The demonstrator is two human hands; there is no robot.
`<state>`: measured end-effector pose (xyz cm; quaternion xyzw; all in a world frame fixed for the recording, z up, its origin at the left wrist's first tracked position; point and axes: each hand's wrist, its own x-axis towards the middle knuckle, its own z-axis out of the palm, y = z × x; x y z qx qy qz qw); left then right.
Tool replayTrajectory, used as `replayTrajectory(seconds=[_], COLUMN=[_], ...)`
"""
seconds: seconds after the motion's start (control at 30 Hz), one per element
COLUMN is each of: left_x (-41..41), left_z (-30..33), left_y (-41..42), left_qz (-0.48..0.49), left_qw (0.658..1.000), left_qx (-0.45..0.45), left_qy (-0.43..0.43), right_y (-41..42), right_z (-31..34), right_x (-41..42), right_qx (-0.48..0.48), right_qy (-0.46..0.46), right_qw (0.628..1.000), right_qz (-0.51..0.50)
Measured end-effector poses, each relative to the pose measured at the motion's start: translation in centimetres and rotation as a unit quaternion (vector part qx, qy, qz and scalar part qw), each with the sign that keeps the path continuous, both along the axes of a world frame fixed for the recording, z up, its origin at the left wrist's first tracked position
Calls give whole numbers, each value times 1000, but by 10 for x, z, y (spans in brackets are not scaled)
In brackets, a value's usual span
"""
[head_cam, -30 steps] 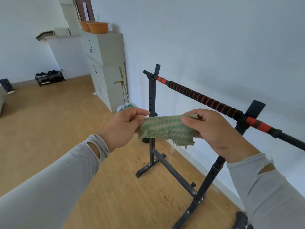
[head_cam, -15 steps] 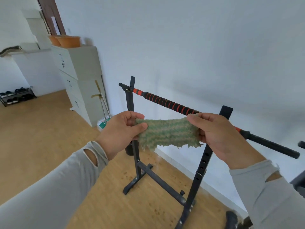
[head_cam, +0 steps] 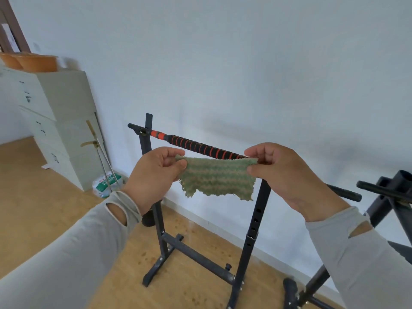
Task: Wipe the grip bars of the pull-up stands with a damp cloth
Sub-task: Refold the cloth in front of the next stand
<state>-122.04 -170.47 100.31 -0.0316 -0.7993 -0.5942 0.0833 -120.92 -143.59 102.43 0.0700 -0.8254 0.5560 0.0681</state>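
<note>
Fingers and cloth hide the grip bar's right half.

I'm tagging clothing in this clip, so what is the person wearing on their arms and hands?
Both arms wear long light grey sleeves. Each cuff reaches the base of the hand and has a slit opening near the wrist. The left hand and right hand are bare: no gloves, rings or watch visible.
</note>
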Motion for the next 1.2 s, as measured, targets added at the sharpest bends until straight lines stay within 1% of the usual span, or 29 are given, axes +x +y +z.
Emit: replayTrajectory(seconds=[0.1, 0.17, 0.27, 0.37, 0.47, 0.53, 0.57, 0.63, 0.7, 0.77, 0.87, 0.93, 1.0, 1.03, 1.07, 1.1, 1.13, 1.17, 1.2], left_x=[-13, -20, -34, -50, -69, -81, -86, -91, -87, -78, -68, -70, -74, -76, -78, -81, -86, -91, -98], left_z=[3, 5, 7, 7, 9, 10, 10, 10, 10, 9, 1, -3, -7, -8, -8, -8, -10, -10, -12], left_y=[-8, -15, -30, -47, -64, -73, -77, -80, -79, -75, -72, -77, -85, -88, -90, -92, -93, -93, -93], left_qz=[-18, -22, -30, -52, -58, -55, -46, -20, -34, -93, -147, -211, -315, -362, -387, -385, -355, -310, -258], left_qw=[996, 992, 995, 996, 994, 991, 992, 997, 998, 991, 966, 947, 927, 917, 915, 918, 927, 940, 954], left_qx=[77, 110, 88, 67, 89, 119, 118, 76, 31, -6, -86, -91, -56, -27, 13, 67, 112, 144, 154], left_qy=[-40, -49, -31, 6, 20, 1, -3, 13, 50, 95, 193, 225, 198, 162, 118, 71, 40, 22, 18], right_y=[-7, -16, -32, -52, -74, -91, -100, -119, -143, -168, -197, -202, -200, -198, -195, -192, -188, -184, -181], right_z=[0, 1, 2, 2, 1, -1, -3, -7, -9, -11, -15, -19, -21, -23, -25, -28, -30, -32, -32], right_x=[-6, -10, -18, -26, -35, -40, -43, -45, -44, -42, -38, -38, -36, -34, -34, -33, -33, -33, -33], right_qx=[14, 13, -23, -92, -157, -186, -194, -192, -182, -159, -136, -164, -211, -225, -230, -234, -241, -253, -272], right_qy=[-1, -5, -18, -46, -79, -91, -93, -87, -75, -66, -52, -48, -54, -58, -60, -63, -63, -62, -63], right_qw=[1000, 999, 999, 994, 983, 974, 970, 966, 966, 971, 974, 966, 956, 954, 953, 951, 947, 941, 934], right_qz=[-19, -36, -46, -42, -60, -92, -113, -151, -166, -163, -173, -194, -195, -189, -187, -192, -204, -218, -224])
